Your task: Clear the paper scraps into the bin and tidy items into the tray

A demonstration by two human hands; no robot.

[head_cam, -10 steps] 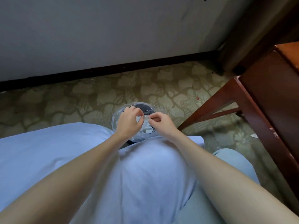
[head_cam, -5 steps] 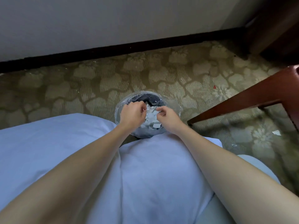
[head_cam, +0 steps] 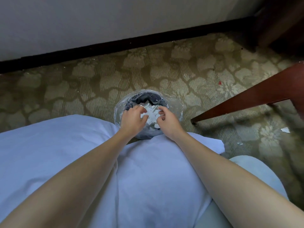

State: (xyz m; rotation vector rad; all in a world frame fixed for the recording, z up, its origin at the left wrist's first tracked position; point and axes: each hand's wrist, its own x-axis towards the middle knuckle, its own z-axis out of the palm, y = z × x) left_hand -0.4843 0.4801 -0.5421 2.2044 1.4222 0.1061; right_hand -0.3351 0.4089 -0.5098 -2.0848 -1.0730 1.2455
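Note:
A small round bin (head_cam: 174, 102) with a clear plastic liner stands on the carpet in front of me. White paper scraps (head_cam: 152, 112) lie piled inside it. My left hand (head_cam: 134, 120) hovers over the bin's left side with fingers spread and nothing in it. Over the right side, my right hand (head_cam: 167, 121) is open too, fingers curled loosely above the scraps. Two small white paper scraps (head_cam: 285, 129) lie on the carpet at the right. No tray is in view.
A dark red wooden chair leg (head_cam: 246, 100) slants across the right side. A grey wall with a black skirting board (head_cam: 115, 44) runs along the back. My white shirt fills the lower part of the view.
Both hands were pinched together over the bin holding scraps; now they have spread apart and opened, and the scraps lie in the bin. The view has tilted down and left.

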